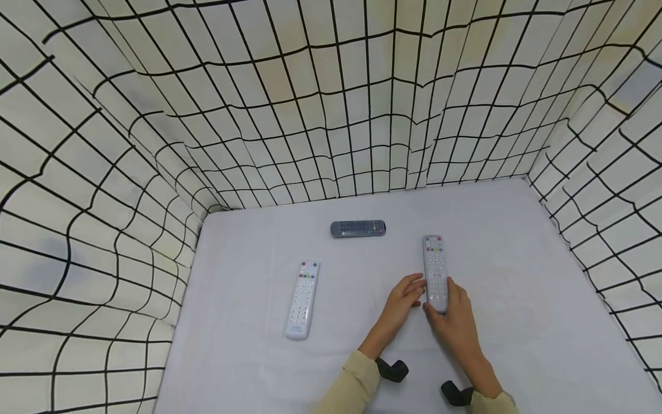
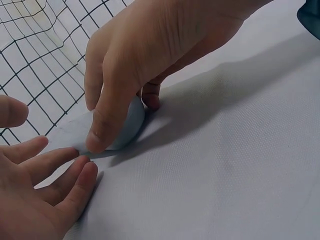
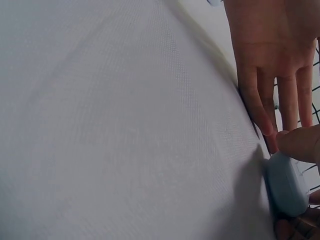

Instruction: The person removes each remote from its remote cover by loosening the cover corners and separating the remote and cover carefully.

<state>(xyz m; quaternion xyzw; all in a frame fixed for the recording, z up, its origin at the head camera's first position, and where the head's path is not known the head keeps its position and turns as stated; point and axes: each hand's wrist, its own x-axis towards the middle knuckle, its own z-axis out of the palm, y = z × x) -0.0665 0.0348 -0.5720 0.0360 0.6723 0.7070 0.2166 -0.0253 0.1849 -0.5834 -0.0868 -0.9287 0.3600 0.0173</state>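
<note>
A white remote control (image 1: 435, 267) with several coloured buttons lies lengthwise on the right part of the white-covered table. My right hand (image 1: 459, 325) grips its near end, thumb on the left side and fingers on the right. In the left wrist view, that remote's rounded end (image 2: 132, 125) shows under the right hand (image 2: 140, 60). My left hand (image 1: 398, 303) is at the remote's left edge with its fingers extended; in the right wrist view the left hand (image 3: 275, 50) has straight fingers reaching the remote's side (image 3: 287, 185). Whether they press on it I cannot tell.
Another white remote (image 1: 302, 300) lies slightly tilted on the left part of the table (image 1: 233, 322). Farther back, a dark remote (image 1: 358, 228) lies crosswise. White walls with a black grid (image 1: 320, 126) surround the table at the back and sides.
</note>
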